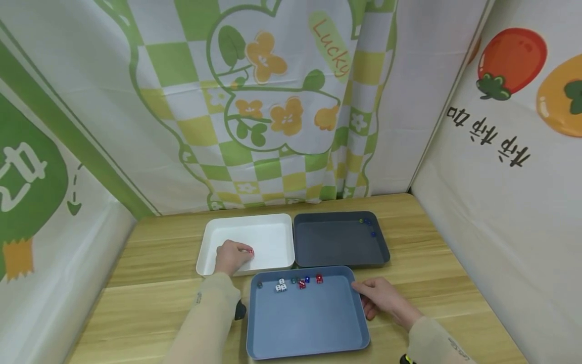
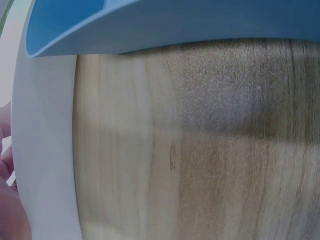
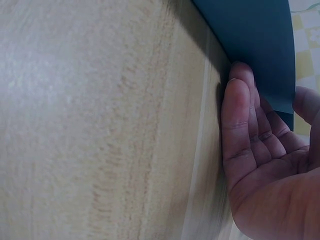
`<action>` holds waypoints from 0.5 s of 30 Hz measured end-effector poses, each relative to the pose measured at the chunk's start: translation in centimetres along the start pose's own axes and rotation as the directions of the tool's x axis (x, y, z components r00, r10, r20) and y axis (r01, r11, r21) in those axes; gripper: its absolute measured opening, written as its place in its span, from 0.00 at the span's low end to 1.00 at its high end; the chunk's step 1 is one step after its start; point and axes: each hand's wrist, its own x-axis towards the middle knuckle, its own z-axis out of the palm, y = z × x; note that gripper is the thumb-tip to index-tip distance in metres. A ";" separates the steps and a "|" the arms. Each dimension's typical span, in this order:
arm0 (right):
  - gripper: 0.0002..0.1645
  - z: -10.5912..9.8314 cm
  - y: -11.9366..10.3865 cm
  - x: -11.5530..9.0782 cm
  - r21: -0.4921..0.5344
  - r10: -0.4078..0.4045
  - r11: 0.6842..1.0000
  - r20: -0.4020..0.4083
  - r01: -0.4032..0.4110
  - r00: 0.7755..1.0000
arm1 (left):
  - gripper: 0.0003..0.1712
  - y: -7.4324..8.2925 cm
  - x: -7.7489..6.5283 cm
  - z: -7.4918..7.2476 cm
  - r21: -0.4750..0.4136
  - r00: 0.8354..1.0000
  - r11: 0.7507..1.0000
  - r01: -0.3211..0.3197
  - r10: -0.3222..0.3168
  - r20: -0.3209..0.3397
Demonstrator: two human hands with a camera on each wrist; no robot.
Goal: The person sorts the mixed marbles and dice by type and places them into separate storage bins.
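Note:
My left hand (image 1: 232, 257) reaches into the white tray (image 1: 277, 227), its fingertips pinching a red die (image 1: 251, 252) with white pips near the tray floor. In the left wrist view, the white tray's wall hides most of that hand. At the right side of the blue tray (image 1: 309, 323), my right hand (image 1: 379, 296) grips the edge, thumb at the rim and fingers against the outer wall. Along the blue tray's far side lie white dice (image 1: 281, 287), red dice (image 1: 320, 278), a blue die (image 1: 307, 279) and small dark greenish pieces (image 1: 259, 285).
A dark grey tray (image 1: 336, 247) stands beside the white one, with several small blue and green pieces (image 1: 373, 234) near its right end. All three trays sit close together on a wooden table (image 1: 150, 283). Printed curtains (image 1: 282, 167) hang behind and at both sides.

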 end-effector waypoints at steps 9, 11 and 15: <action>0.28 0.1 0.1 0.0 -0.006 -0.008 1.000 -0.003 0.008 1.000 | 0.15 0.1 -0.1 -0.3 0.001 0.999 1.000 0.015 -0.015 0.036; 0.28 0.1 0.1 0.0 -0.011 -0.007 1.000 -0.002 0.007 1.000 | 0.16 0.1 -0.1 -0.4 -0.015 0.999 1.000 0.006 -0.005 0.044; 0.29 0.0 0.2 0.1 -0.019 -0.004 1.000 0.001 0.004 1.000 | 0.16 0.4 -0.2 -0.8 -0.037 0.998 0.999 -0.024 0.026 0.062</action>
